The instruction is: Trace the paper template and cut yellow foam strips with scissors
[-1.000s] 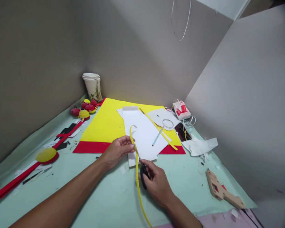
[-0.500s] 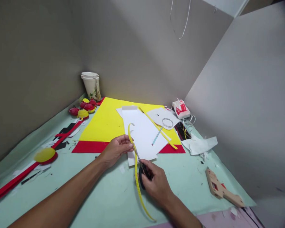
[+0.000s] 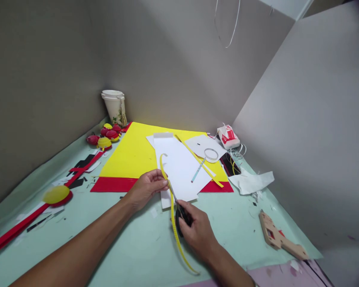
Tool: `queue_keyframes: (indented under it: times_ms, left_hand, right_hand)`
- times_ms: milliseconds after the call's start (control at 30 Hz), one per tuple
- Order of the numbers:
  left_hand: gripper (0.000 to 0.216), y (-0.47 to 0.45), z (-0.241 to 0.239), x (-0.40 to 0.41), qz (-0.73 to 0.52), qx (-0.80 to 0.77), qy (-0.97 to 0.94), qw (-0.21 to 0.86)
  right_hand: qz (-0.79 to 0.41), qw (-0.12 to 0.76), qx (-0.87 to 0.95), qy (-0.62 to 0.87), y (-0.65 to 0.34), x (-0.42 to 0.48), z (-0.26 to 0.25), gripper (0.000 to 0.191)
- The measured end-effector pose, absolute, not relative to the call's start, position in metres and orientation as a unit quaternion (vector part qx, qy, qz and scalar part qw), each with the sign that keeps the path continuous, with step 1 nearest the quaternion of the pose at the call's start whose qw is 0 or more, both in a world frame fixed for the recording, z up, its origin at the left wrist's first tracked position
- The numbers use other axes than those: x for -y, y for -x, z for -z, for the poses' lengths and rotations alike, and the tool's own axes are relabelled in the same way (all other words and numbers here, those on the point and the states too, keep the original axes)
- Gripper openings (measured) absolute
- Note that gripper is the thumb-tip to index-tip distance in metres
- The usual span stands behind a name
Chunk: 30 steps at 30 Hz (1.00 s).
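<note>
My left hand point(image 3: 151, 186) pinches a long narrow yellow strip point(image 3: 175, 231) with a notched edge. The strip's upper end curls over a white sheet point(image 3: 179, 163), and its lower end hangs toward the table's near edge. Black-handled scissors point(image 3: 182, 217) are gripped in my right hand point(image 3: 199, 231). Their blades point up and lie against the strip, close to my left fingertips. Whether the blades are parted is too small to tell. Beneath the white sheet lie a yellow sheet point(image 3: 128, 155) and a red sheet point(image 3: 113, 185).
A glue gun point(image 3: 277, 235) lies at the right. Further back are a pencil point(image 3: 198, 170), a tape ring point(image 3: 211, 154), a phone-like dark object point(image 3: 229, 164) and a tissue pack point(image 3: 228, 137). A white bucket point(image 3: 114, 107), red-yellow round pieces point(image 3: 104, 143) and a red strip point(image 3: 20, 229) occupy the left.
The yellow strip's curled upper end has shifted slightly left, and its lower end slightly right and up. Both hands keep nearly the same place and grip.
</note>
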<state>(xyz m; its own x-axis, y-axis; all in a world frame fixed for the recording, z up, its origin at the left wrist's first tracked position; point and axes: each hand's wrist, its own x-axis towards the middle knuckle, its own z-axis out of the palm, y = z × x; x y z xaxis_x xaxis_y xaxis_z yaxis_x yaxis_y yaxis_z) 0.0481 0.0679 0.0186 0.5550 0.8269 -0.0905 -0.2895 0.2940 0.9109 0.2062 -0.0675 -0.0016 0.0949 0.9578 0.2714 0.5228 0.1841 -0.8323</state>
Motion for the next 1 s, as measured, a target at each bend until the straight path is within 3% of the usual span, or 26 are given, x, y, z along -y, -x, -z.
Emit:
queue_keyframes:
  times_ms: [1000]
  left_hand:
    - [0.024, -0.0482, -0.0210, -0.0669, -0.366, -0.300, -0.451, 0.756]
  right_hand:
    - [-0.208, 0.441, 0.636, 0.598, -0.2086, 0.0697, 0.0031, 0.044]
